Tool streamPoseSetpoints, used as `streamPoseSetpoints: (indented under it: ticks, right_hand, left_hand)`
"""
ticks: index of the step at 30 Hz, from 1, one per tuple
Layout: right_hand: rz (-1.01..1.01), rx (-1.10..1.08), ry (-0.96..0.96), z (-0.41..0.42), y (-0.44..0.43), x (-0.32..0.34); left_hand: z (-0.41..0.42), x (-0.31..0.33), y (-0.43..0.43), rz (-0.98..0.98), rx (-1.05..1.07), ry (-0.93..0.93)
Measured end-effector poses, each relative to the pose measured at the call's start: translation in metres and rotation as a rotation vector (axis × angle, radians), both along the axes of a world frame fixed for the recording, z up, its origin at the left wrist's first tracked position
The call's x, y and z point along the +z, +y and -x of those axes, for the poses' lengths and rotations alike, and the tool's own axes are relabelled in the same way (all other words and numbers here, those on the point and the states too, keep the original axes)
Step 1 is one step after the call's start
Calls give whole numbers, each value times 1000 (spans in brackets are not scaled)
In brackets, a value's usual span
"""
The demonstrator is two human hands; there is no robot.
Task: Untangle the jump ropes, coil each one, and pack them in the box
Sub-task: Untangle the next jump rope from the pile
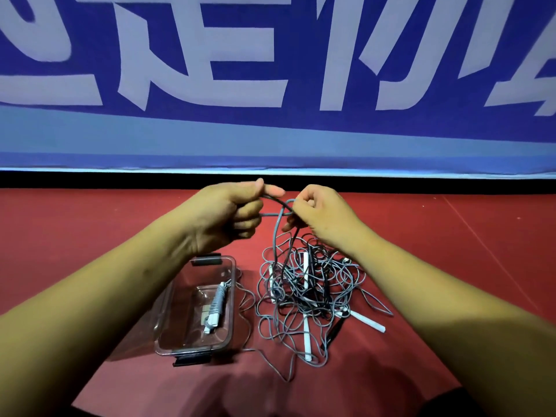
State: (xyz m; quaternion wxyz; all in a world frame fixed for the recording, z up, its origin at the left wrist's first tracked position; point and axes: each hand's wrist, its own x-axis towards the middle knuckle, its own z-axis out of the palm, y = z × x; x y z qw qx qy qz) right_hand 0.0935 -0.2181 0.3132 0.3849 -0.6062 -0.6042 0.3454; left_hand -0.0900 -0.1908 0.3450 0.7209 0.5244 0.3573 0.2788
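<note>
The clear box, one wound-up rope inside, sat at nine o'clock from the tangled pile, while above it the left hand at eleven pinched a dark rope and the right hand at one pinched a grey rope.

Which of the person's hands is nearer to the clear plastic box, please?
Left. The left hand sits just beyond the far end of the clear box; the right hand is further right, above the tangled ropes. Both pinch one raised rope.
</note>
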Motion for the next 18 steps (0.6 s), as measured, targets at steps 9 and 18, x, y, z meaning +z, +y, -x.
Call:
streamPoseSetpoints:
  ticks: [9,18]
  right_hand:
    - [-36,-53,45,-8,5,-2]
    - [141,33,40,-11,9,-12]
  left_hand:
    - [17,8,3,-64,-65,166]
    - [18,1,9,-177,90,-8]
